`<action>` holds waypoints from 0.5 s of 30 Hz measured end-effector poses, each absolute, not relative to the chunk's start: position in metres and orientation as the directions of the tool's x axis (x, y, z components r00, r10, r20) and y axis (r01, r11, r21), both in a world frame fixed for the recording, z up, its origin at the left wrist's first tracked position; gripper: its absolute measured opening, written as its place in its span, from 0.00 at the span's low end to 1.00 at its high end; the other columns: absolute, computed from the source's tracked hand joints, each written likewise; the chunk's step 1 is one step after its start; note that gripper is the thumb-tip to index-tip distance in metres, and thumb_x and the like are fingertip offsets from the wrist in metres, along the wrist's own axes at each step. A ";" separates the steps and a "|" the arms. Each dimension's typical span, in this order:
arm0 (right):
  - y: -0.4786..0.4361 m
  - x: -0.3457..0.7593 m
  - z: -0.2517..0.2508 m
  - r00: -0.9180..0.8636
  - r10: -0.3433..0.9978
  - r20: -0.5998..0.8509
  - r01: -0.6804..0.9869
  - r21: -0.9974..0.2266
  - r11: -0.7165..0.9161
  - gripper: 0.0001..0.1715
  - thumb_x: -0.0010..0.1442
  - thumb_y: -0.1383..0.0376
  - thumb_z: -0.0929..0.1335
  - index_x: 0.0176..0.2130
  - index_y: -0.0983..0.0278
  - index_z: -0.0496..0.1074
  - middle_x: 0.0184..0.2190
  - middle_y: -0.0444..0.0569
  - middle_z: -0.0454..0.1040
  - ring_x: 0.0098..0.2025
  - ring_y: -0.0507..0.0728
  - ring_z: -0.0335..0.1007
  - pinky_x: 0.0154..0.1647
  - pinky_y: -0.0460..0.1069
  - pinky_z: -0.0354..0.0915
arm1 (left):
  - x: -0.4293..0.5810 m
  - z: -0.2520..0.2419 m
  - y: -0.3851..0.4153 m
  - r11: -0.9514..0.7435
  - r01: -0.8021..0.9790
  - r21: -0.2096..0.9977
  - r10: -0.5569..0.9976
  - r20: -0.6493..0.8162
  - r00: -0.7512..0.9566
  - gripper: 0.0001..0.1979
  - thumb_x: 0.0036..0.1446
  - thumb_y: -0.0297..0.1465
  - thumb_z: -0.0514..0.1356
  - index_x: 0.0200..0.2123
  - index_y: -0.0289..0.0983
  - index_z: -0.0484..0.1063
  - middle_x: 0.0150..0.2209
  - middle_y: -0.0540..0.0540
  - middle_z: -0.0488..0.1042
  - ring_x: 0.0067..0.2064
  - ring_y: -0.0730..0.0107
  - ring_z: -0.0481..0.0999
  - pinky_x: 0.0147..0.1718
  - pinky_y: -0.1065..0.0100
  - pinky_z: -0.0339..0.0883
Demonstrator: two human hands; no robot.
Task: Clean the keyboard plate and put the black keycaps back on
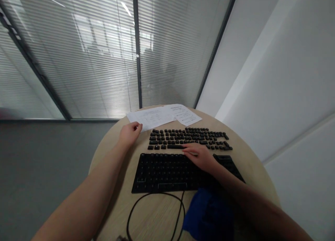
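table [251,164], papers [158,116] beyond keycaps [190,137], cable [127,225] and cloth [204,213] by keyboard [167,171]

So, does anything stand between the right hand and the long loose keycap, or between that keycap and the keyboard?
Nothing visible does: the right hand is at the right end of the long loose keycap, though whether it touches is unclear. Between that keycap and the keyboard, only a narrow strip of tabletop shows.

No text can be read: the printed sheets [159,118] carry lines too small to make out, and any keycap [203,142] markings are illegible.
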State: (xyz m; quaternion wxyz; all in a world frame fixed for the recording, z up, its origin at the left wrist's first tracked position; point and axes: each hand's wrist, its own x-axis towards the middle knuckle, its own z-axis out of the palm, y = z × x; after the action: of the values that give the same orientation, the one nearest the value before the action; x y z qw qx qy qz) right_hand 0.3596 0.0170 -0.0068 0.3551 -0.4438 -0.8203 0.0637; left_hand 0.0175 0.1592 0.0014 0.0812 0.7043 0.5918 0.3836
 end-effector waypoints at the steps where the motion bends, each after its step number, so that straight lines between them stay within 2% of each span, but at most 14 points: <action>1: 0.020 0.365 0.001 -0.338 0.769 0.543 0.702 -0.399 0.591 0.10 0.65 0.65 0.69 0.42 0.58 0.83 0.47 0.49 0.82 0.49 0.59 0.80 0.55 0.56 0.73 | 0.018 0.002 0.159 -0.287 0.772 0.567 0.897 0.442 0.009 0.19 0.59 0.45 0.51 0.24 0.39 0.70 0.24 0.46 0.72 0.28 0.65 0.69 0.28 0.66 0.53; 4: 0.044 0.384 0.026 -0.345 0.779 0.524 0.783 -0.296 0.546 0.10 0.65 0.64 0.69 0.42 0.58 0.83 0.44 0.49 0.83 0.47 0.59 0.80 0.54 0.56 0.73 | 0.018 0.003 0.160 -0.296 0.772 0.563 0.899 0.437 0.025 0.20 0.60 0.45 0.51 0.24 0.39 0.70 0.24 0.46 0.73 0.28 0.64 0.69 0.28 0.66 0.53; 6: 0.071 0.395 0.038 -0.359 0.823 0.441 0.859 -0.189 0.475 0.10 0.65 0.65 0.70 0.42 0.58 0.83 0.44 0.49 0.83 0.48 0.60 0.79 0.55 0.57 0.72 | 0.019 0.002 0.162 -0.302 0.769 0.563 0.898 0.438 0.032 0.20 0.60 0.45 0.51 0.24 0.39 0.71 0.24 0.46 0.73 0.28 0.64 0.69 0.29 0.65 0.53; 9: 0.117 0.406 0.046 -0.271 0.924 0.269 0.953 -0.059 0.297 0.12 0.64 0.65 0.70 0.45 0.58 0.84 0.47 0.50 0.82 0.52 0.63 0.77 0.58 0.58 0.68 | 0.020 0.002 0.164 -0.305 0.769 0.562 0.898 0.439 0.035 0.19 0.60 0.44 0.51 0.25 0.39 0.72 0.24 0.45 0.73 0.28 0.63 0.70 0.29 0.65 0.53; 12: 0.157 0.411 0.043 -0.166 0.970 0.177 0.983 -0.044 0.176 0.12 0.63 0.63 0.71 0.45 0.59 0.84 0.49 0.52 0.82 0.54 0.64 0.75 0.60 0.57 0.66 | 0.019 0.001 0.165 -0.308 0.769 0.561 0.898 0.439 0.039 0.19 0.61 0.44 0.51 0.25 0.39 0.72 0.25 0.45 0.74 0.28 0.62 0.70 0.29 0.64 0.53; 15: 0.183 0.412 0.037 -0.130 0.984 0.123 0.988 -0.062 0.139 0.13 0.61 0.61 0.73 0.46 0.59 0.83 0.48 0.51 0.82 0.51 0.62 0.77 0.55 0.53 0.68 | 0.018 0.001 0.166 -0.308 0.768 0.562 0.898 0.439 0.038 0.19 0.62 0.43 0.51 0.26 0.40 0.74 0.26 0.45 0.75 0.29 0.62 0.71 0.29 0.65 0.53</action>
State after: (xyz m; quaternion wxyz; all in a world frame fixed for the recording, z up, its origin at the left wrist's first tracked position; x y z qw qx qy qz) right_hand 0.4119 0.1834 0.0366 0.0670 -0.6560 -0.7516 -0.0173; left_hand 0.0176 0.1662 0.0005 0.0860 0.7152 0.5821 0.3771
